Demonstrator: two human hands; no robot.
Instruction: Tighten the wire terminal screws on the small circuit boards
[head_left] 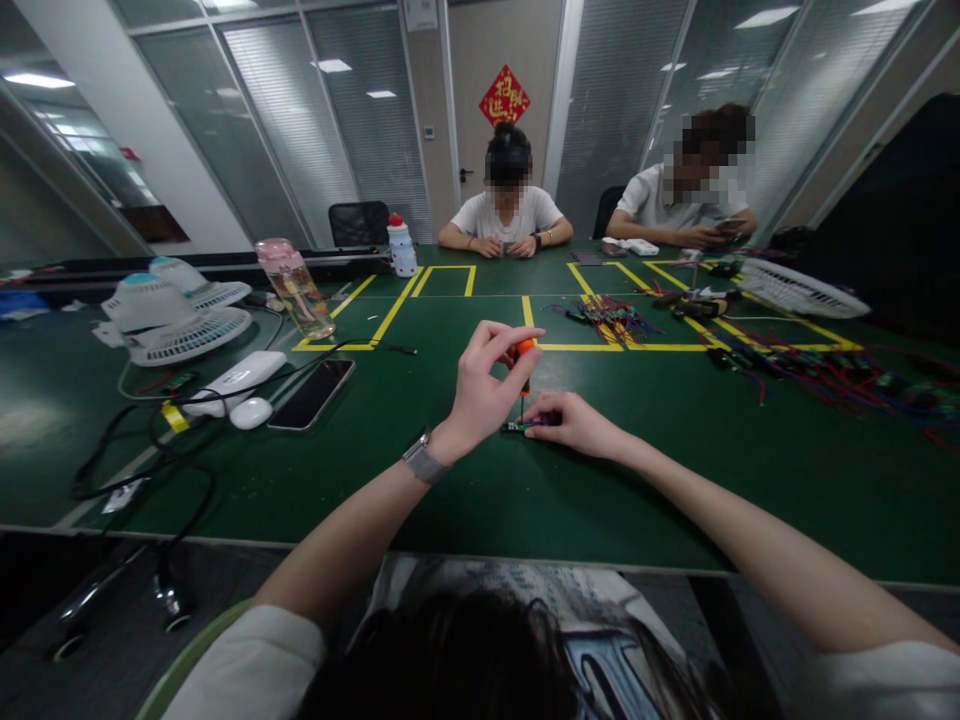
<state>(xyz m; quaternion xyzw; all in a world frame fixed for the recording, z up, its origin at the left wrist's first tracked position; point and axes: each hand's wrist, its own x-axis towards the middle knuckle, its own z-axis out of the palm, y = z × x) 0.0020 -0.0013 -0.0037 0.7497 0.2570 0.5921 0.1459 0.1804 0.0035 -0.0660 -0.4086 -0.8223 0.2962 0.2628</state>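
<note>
My left hand [484, 385], with a watch on its wrist, grips the orange and black handle of a screwdriver [526, 348]. The screwdriver stands upright, its thin shaft pointing down at a small green circuit board [514, 427] on the table. Whether the tip touches a screw is too small to tell. My right hand [574, 425] is closed on the board's right end, where a dark part with wires shows between the fingers. The fingers hide much of that part.
On the green table [420, 510] lie a phone [313, 394], a white earbud case [251, 413], cables and fans [187, 335] at left. A pink-lidded bottle [296, 290] stands behind. Wire bundles [611, 318] lie at right. Two people sit across, beyond yellow tape outlines.
</note>
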